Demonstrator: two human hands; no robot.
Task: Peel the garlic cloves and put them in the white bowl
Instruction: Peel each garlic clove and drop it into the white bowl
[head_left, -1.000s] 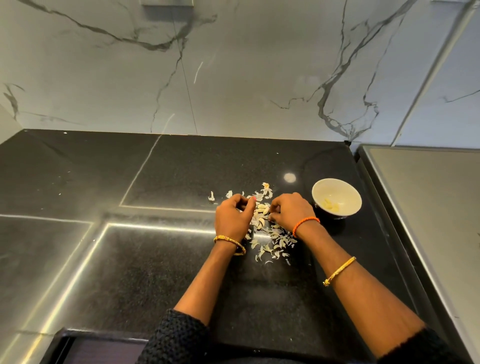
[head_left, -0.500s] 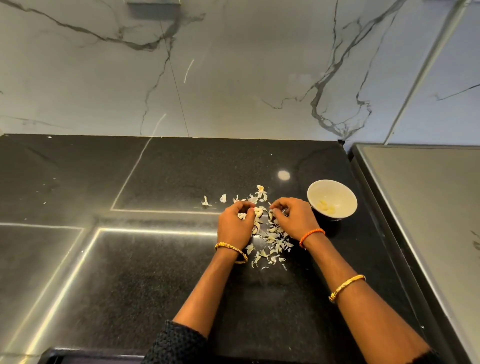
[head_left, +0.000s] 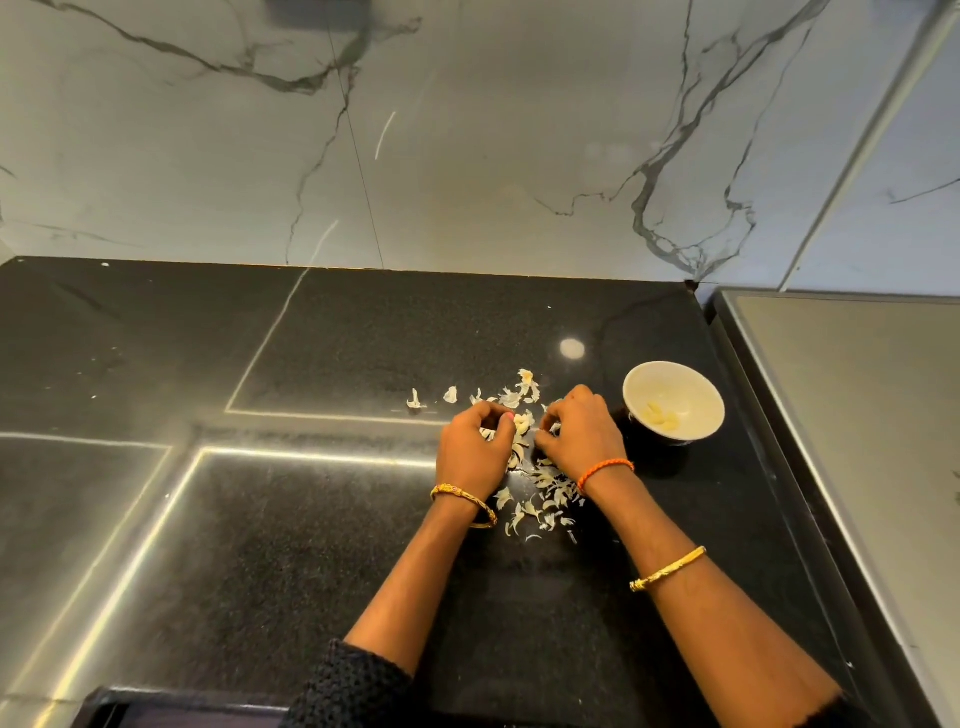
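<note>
Black speckled countertop (head_left: 322, 545) with scattered garlic skins (head_left: 540, 501) and white bowl (head_left: 674, 402).

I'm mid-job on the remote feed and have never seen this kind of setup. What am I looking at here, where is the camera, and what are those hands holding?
There is no machine here: these are a person's two bare hands. The single picture comes from a wide-angle camera worn on the person's head, looking forward and down, so the arms reach in from the bottom edge.

The surface is a black countertop against a marbled wall. A scatter of garlic peels lies between and in front of the wrists. To the right stands the white bowl, with a few peeled garlic cloves inside.

The left hand and the right hand are close together over the peels, fingers curled. They seem to be working on a pale piece between them, but the fingers hide who grips it.
</note>
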